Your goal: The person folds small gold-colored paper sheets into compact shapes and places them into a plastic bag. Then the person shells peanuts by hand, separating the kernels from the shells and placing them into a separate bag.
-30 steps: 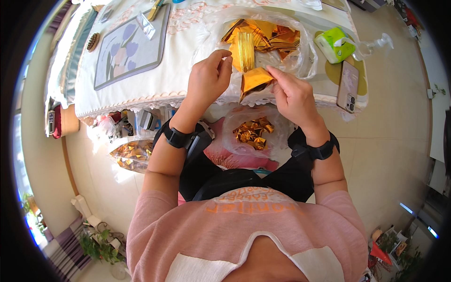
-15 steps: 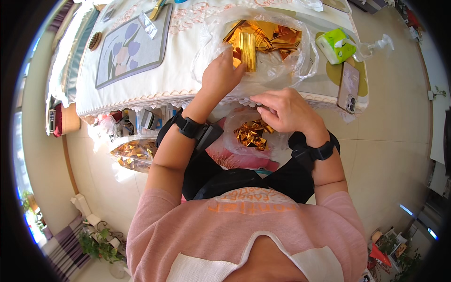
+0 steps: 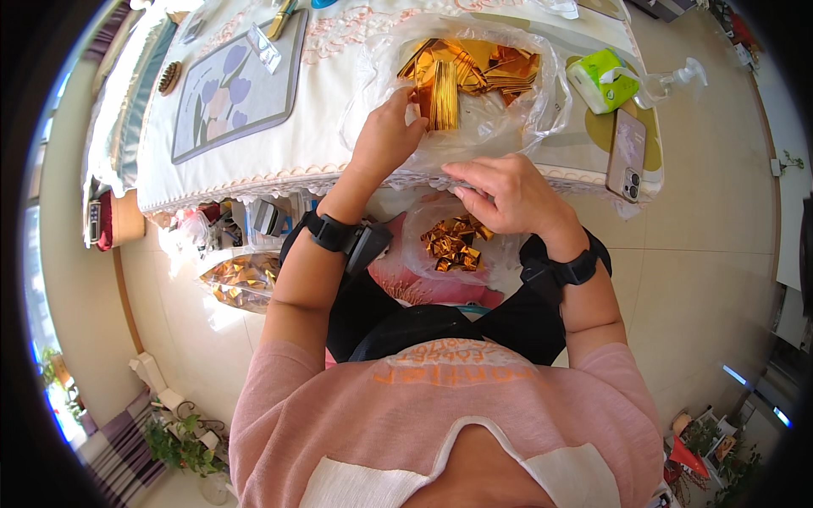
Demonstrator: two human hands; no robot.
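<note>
A clear plastic bag lies spread on the table, holding shiny gold foil sheets. At its near left part stands an upright bundle of gold foil strips. My left hand is at the bundle's left side, its fingers closed on the edge of a gold foil sheet; the fingertips are partly hidden. By the table's front edge hovers my right hand, fingers stretched leftward and thumb apart, nothing visible in it. Below it, over my lap, a second clear bag contains folded gold foil pieces.
A grey tulip-patterned mat lies at left, with a brush beside it. To the right are a green tissue pack, a clear pump bottle and a phone. Another bag of gold pieces rests on the floor.
My left hand has shifted slightly left, away from the middle of the foil bundle. My right hand has moved a little left and up.
</note>
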